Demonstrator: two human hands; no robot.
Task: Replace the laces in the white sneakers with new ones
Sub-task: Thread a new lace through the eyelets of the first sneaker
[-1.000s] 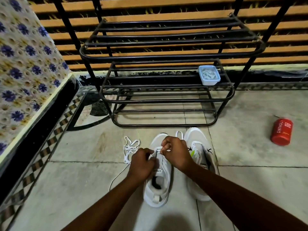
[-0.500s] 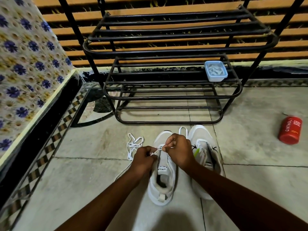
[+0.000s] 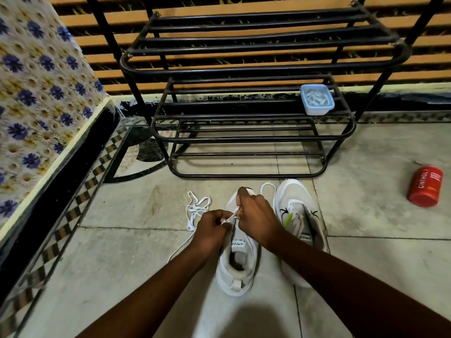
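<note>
Two white sneakers stand side by side on the tiled floor, toes pointing away from me. Over the left sneaker (image 3: 238,264) my left hand (image 3: 211,230) pinches a white lace end (image 3: 230,217), and my right hand (image 3: 256,215) grips the lace just above the shoe's eyelets. The hands hide the front of that shoe. The right sneaker (image 3: 296,215) has black and green marks on its tongue, and a lace loop (image 3: 267,187) lies by its toe. A loose bundle of white lace (image 3: 196,207) lies on the floor left of my left hand.
A black metal shoe rack (image 3: 244,103) stands right behind the sneakers, with a small blue-lidded box (image 3: 316,100) on its middle shelf. A red can (image 3: 425,186) lies on the floor at the right. A flowered mattress edge (image 3: 44,93) borders the left side.
Both hands have lifted slightly off the left sneaker and now draw a short stretch of lace between them. The view has shifted a little nearer.
</note>
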